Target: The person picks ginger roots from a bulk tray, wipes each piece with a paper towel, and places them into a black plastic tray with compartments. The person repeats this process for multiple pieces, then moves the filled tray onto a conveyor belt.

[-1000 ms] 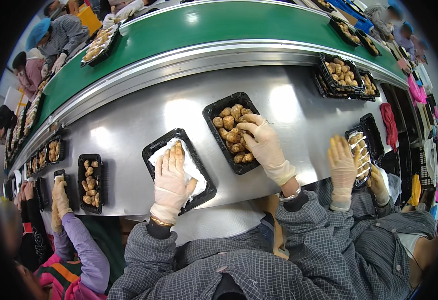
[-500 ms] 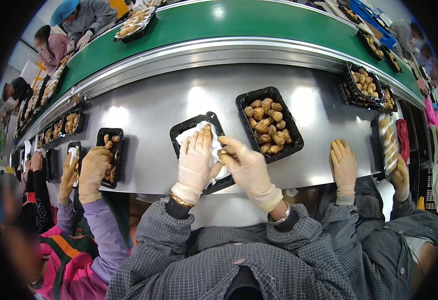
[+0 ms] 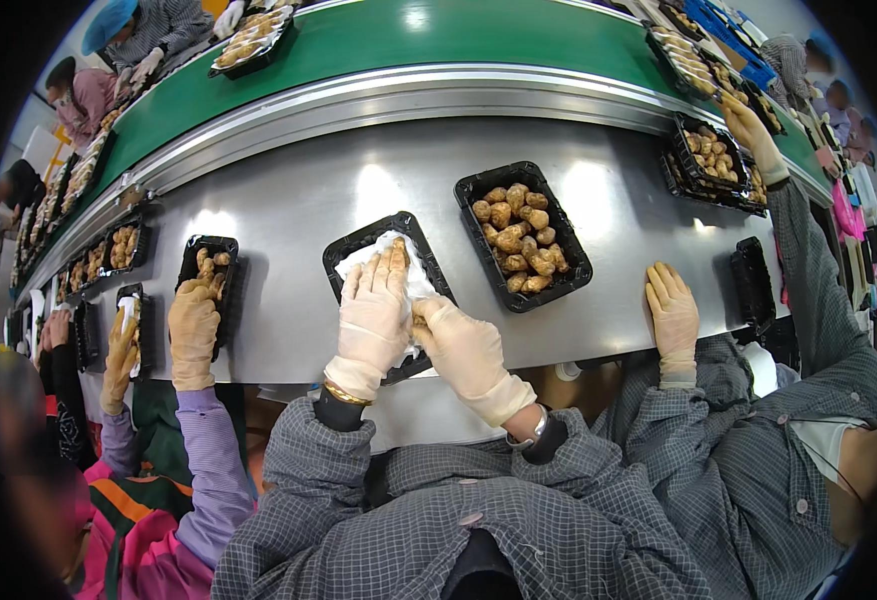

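My left hand, in a pale glove with stained fingertips, lies with fingers outstretched on a white liner in a black plastic tray. Beside it, my gloved right hand reaches over the tray's right side. Its fingers close on a brown tuber, mostly hidden between the two hands. To the right of this tray sits a second black tray, holding many knobbly brown tubers that look like small taros.
A co-worker's gloved hand rests on the steel table at right; that person's other hand touches a filled tray on the green belt. Stacked trays stand nearby. At left, another worker's hand is over a tray.
My right hand has moved left with the tuber, closer to my left hand, which stays on the liner. The right-hand co-worker's filled tray has gone from the table edge to the belt.
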A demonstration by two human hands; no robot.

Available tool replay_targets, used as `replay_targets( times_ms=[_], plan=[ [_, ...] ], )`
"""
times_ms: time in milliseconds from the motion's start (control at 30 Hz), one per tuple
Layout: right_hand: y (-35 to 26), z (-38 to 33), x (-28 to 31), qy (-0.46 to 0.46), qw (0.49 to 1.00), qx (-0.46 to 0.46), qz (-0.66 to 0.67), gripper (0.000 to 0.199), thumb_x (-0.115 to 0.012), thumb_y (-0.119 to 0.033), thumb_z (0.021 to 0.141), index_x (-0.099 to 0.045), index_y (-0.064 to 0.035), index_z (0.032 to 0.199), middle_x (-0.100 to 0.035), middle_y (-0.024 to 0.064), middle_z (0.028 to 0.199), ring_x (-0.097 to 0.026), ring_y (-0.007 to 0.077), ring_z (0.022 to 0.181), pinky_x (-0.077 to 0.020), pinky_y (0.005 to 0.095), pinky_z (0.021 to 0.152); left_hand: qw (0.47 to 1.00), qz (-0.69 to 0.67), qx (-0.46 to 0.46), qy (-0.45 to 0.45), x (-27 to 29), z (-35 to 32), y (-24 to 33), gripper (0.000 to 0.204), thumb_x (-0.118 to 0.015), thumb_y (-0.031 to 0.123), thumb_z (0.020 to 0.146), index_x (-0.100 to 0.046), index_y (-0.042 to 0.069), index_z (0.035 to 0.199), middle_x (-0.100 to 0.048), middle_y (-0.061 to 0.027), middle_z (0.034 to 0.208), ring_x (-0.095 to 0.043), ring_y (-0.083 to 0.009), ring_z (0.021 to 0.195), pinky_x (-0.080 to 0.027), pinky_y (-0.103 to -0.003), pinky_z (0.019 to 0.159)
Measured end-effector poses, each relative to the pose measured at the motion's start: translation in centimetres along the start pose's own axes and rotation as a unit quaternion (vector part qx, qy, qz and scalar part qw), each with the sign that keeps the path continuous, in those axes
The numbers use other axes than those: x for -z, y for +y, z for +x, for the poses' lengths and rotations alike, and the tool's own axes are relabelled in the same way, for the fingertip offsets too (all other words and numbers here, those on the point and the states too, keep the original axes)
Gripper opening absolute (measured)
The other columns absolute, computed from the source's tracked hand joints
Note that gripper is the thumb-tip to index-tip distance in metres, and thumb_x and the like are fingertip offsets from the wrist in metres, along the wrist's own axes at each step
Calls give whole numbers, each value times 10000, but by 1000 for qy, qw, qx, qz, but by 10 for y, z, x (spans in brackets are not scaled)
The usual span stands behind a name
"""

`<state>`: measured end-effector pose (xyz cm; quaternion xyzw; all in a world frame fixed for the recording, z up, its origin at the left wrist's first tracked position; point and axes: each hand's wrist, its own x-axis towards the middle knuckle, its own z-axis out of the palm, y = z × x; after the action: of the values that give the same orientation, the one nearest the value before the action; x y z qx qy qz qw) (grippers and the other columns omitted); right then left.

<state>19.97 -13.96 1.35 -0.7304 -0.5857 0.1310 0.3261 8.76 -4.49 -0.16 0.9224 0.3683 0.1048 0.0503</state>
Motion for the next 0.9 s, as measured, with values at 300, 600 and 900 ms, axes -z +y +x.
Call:
replay_targets(
  times_ms=[300, 600, 900],
  plan=[
    [0, 2, 2, 79, 982, 117, -127, 112, -607, -142, 763, -622, -105, 867, -593, 22, 799, -576, 209, 774, -456, 332, 592, 1000, -15, -5, -15, 2, 0, -3, 746, -628, 146, 790, -322, -35, 1445, -427, -200, 1450, -411, -326, 1342, -260, -453, 1144],
    [0, 1, 9, 8, 963, 138, -232, 49, -600, -121, 744, -639, -93, 752, -578, 34, 716, -570, 200, 741, -433, 318, 578, 1000, -1, 2, -11, -1, 0, 0, 724, -635, 256, 835, -346, -20, 1438, -422, -184, 1456, -394, -310, 1354, -250, -451, 1150],
    [67, 10, 86, 222, 956, -2, -194, 60, -664, -102, 844, -694, -65, 880, -661, 102, 968, -619, 242, 948, -531, 343, 811, 1000, 31, -5, -4, -1, -1, 3, 736, -641, 291, 841, -344, -22, 1437, -445, -187, 1418, -400, -307, 1342, -239, -452, 1154]
  ],
)
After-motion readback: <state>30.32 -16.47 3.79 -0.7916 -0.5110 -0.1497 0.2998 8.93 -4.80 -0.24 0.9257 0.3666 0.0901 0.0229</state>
